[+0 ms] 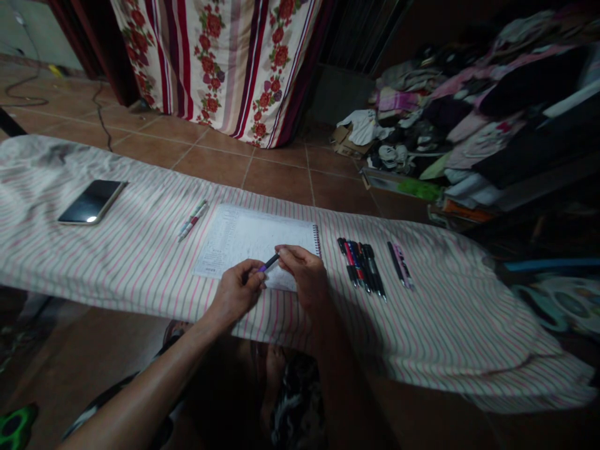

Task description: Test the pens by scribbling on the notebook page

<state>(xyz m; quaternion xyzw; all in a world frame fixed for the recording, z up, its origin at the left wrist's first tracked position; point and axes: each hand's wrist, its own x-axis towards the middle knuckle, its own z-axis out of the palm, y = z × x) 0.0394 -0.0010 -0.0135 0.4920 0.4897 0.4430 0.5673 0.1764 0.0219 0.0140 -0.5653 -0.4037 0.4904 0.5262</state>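
Note:
Between my two hands is a dark pen (270, 261) with a purple part at its left end, tilted above the notebook. My left hand (240, 286) pinches the purple end. The fingers of my right hand (302, 265) close on the other end. Below them lies a spiral notebook (262, 231) with a pale page, its coil on the right side. Right of it rests a group of several pens (360, 265), mostly black with some red and blue. Farther right are a black pen (396, 262) and a pink pen (404, 265). Left of the notebook lie white-and-red pens (193, 220).
A striped cloth (140, 250) covers the long narrow surface. At its left lies a phone (92, 202). Beyond the far edge are a tiled floor (276, 175) and a floral curtain (225, 69). Heaped clothes (469, 106) fill the back right.

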